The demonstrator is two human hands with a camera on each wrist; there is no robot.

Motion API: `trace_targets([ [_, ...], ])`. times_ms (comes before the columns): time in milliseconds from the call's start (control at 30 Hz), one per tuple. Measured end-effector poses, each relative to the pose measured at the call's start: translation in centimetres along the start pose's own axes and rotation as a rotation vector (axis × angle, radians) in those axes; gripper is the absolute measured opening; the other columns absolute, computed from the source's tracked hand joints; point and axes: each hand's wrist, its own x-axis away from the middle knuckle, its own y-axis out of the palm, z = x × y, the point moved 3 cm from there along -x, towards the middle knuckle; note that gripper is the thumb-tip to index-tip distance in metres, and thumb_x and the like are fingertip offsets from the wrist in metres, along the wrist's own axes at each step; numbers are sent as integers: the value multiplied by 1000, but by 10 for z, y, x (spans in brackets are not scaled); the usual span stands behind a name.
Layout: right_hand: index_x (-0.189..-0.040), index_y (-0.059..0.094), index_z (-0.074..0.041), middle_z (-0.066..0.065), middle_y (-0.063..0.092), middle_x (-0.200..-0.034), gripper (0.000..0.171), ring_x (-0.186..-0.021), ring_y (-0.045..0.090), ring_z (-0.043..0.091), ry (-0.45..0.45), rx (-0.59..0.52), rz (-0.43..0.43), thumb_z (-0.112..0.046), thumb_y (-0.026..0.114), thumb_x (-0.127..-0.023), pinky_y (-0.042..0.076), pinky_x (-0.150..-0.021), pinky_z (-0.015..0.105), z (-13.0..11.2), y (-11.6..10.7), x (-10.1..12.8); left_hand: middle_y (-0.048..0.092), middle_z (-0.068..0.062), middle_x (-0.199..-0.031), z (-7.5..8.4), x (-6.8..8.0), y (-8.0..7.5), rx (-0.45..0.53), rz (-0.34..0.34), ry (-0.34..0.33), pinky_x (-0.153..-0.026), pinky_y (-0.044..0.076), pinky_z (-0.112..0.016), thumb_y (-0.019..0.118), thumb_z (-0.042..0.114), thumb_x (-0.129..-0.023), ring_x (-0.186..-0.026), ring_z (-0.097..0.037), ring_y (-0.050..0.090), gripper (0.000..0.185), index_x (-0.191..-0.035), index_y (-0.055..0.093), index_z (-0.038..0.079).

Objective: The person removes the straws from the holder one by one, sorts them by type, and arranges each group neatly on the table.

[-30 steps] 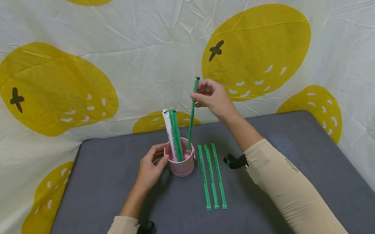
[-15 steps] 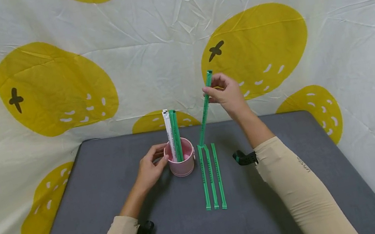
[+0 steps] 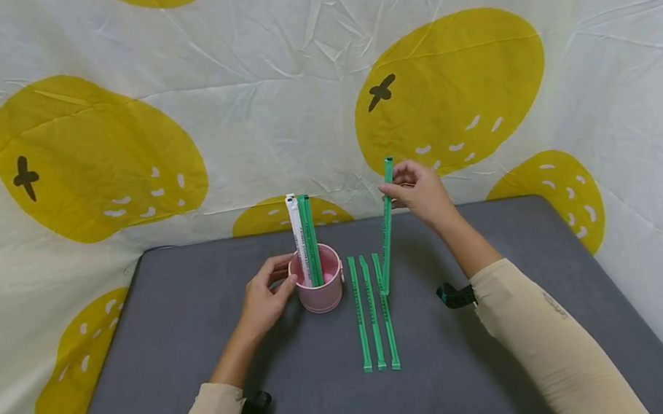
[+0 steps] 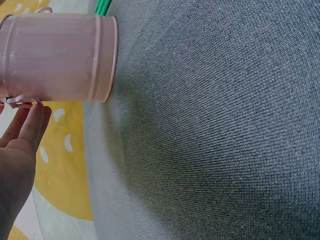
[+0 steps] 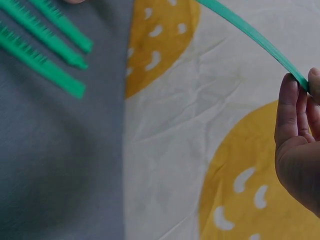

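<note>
My right hand (image 3: 425,194) pinches a slim green wrapped straw (image 3: 387,238) near its top end, between thumb and fingers. The straw leans, its lower end overlapping the rightmost of three green wrapped straws (image 3: 375,321) that lie side by side on the table. My left hand (image 3: 264,302) holds the left side of a small pink bucket (image 3: 324,300), thumb in front and fingers behind. In the left wrist view its fingertips are at the bucket's side handle (image 4: 25,100). White wrapped straws (image 3: 299,238) and green wrapped straws (image 3: 311,240) stand upright in the bucket.
The dark grey table (image 3: 313,403) ends at a back edge against a hanging white cloth (image 3: 275,113) with large yellow fruit prints. Black straps sit at both wrists, by the beige sleeves (image 3: 547,332).
My right hand has carried the green straw rightward out of the bucket, then lowered it over the right end of the row. The left hand and bucket have stayed put.
</note>
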Motion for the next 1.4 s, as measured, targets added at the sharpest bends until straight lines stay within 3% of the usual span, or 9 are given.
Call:
trace_targets([
  [233, -116, 60, 4, 5, 72, -93, 35, -77, 69, 9, 33, 102, -20, -20, 75, -96, 63, -74, 31, 36, -5, 12, 63, -27, -136, 2, 0, 0, -4, -1, -7, -104, 50, -60, 67, 2, -98, -126, -46, 61, 41, -138, 59, -3],
  [400, -115, 60, 4, 3, 70, -90, 33, -74, 70, 14, 79, 166, -42, -20, 74, -97, 61, -70, 26, 65, -5, 20, 63, -27, -136, -2, -3, 0, -14, -3, -18, -104, 50, -60, 67, 2, -98, -126, -46, 61, 41, -138, 58, -3],
  [600, -116, 61, 1, 8, 70, -92, 34, -84, 72, 41, 128, 238, -54, -23, 75, -96, 62, -80, 49, 93, -1, 29, 62, -26, -138, -27, -8, 1, -19, 4, -10, -105, 50, -60, 67, 2, -99, -127, -45, 60, 43, -141, 57, -1],
  [700, -115, 61, 2, 12, 71, -93, 34, -85, 71, 48, 143, 245, -56, -22, 76, -96, 60, -81, 57, 103, 2, 34, 63, -24, -137, -31, -9, 1, -14, 11, 3, -105, 50, -58, 68, 4, -99, -126, -44, 61, 43, -140, 59, 3],
  [1033, -108, 62, 2, 14, 71, -92, 29, -65, 71, 21, 212, 276, -91, -19, 77, -94, 63, -68, 40, 126, 18, 47, 67, -14, -133, -32, -9, 0, -40, 24, 33, -101, 55, -51, 71, 9, -98, -122, -35, 66, 39, -136, 63, 12],
  [1400, -109, 64, 1, 12, 70, -89, 30, -63, 68, 16, 309, 311, -88, -19, 79, -93, 62, -60, 34, 138, 25, 54, 68, -13, -133, -33, -8, 1, -45, 28, 27, -100, 55, -49, 71, 10, -98, -122, -33, 66, 38, -135, 63, 13],
])
